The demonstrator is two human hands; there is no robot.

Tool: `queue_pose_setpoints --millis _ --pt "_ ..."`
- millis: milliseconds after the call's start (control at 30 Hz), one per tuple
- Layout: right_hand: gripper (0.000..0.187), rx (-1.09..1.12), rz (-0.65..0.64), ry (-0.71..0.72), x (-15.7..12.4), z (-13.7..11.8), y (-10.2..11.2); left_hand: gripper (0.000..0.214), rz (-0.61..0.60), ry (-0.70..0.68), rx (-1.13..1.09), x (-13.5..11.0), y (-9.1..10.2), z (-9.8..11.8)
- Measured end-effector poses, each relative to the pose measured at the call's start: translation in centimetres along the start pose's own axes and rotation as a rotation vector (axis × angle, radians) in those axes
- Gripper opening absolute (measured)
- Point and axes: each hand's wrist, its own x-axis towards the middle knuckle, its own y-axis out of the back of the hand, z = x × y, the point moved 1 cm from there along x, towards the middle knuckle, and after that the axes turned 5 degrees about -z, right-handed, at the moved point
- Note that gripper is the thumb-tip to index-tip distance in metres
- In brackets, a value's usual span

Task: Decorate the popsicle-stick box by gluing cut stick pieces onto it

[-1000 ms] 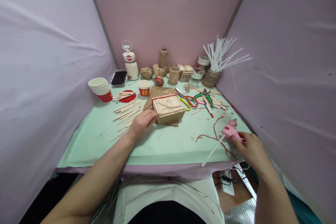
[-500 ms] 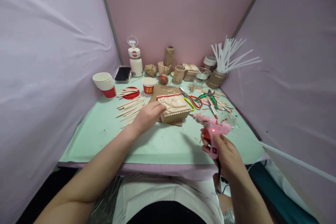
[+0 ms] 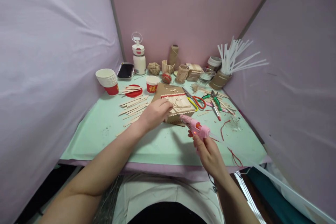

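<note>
My right hand is wrapped round a pink hot glue gun with a small light glowing on it. The gun's nozzle points at the front edge of a decorated box. Twine curls, a red strip and scalloped trim show on the box. My left hand rests over the box's left side, its fingers drawn together in a pinch. Whatever lies between those fingertips is hidden. Under the box is a brown cardboard sheet. Scissors with red and yellow handles lie against the box's right side.
Craft sticks lie left of the box, near a paper cup and stacked cups. Green pliers and red cord are to the right. Behind stand a bottle, twine and glue sticks.
My right hand has brought the glue gun leftward and closer to the box, with its nozzle turned toward the front edge. My left hand has stayed at the box's left side. The view has shifted slightly.
</note>
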Motion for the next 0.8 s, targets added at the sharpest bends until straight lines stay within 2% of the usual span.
queue_pose_setpoints --millis 400,800 --pt "0.045 -0.087 0.021 0.094 0.28 0.18 -0.8 0.019 0.042 -0.008 -0.001 0.04 -0.29 0.01" --pt "0.048 -0.113 0.047 0.058 0.34 0.85 -1.02 0.019 0.03 -0.002 0.029 -0.09 -0.14 0.0"
